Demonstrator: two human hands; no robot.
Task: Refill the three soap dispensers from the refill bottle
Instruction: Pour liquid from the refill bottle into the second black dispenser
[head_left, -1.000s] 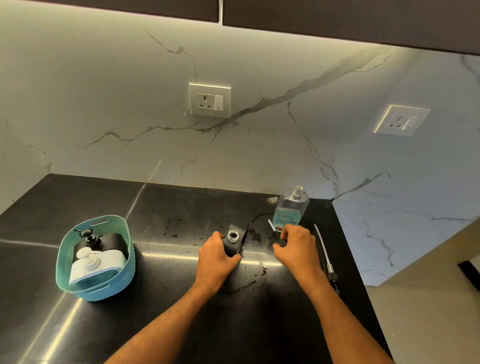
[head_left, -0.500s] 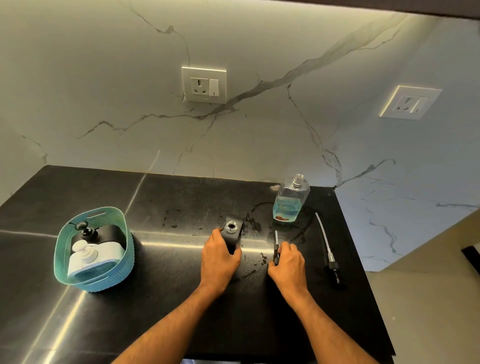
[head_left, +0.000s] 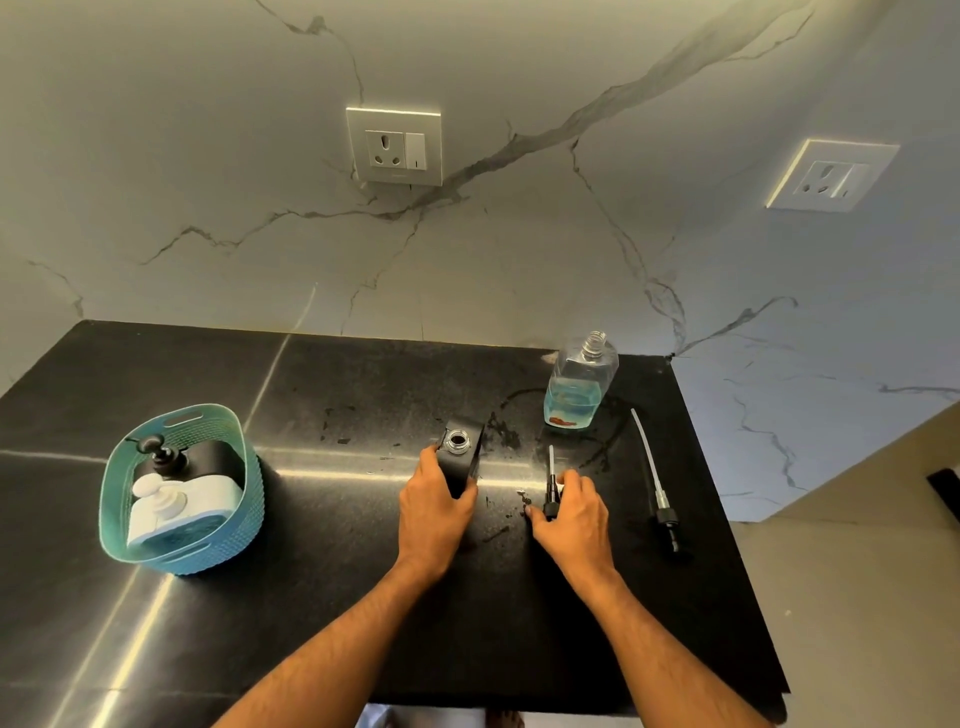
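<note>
A black soap dispenser (head_left: 464, 451) stands on the black counter with its neck uncapped, and my left hand (head_left: 434, 512) grips its body. My right hand (head_left: 574, 512) pinches that dispenser's pump head (head_left: 550, 488), whose white tube points away from me and lies on the counter. The clear refill bottle (head_left: 579, 387), uncapped and about a third full of blue soap, stands behind, near the wall. Its long pump with tube (head_left: 655, 483) lies to the right. A teal basket (head_left: 179, 491) at the left holds a black dispenser (head_left: 176, 457) and a white dispenser (head_left: 176, 512).
Small wet marks and smears (head_left: 506, 431) dot the counter around the open dispenser. The counter's right edge (head_left: 727, 519) drops to the floor just beyond the long pump. A marble wall with two sockets (head_left: 395, 146) runs behind.
My right hand drew back from beside the refill bottle toward me and set the pump head down on the counter. The left hand stayed on the black dispenser. The view tilted downward.
</note>
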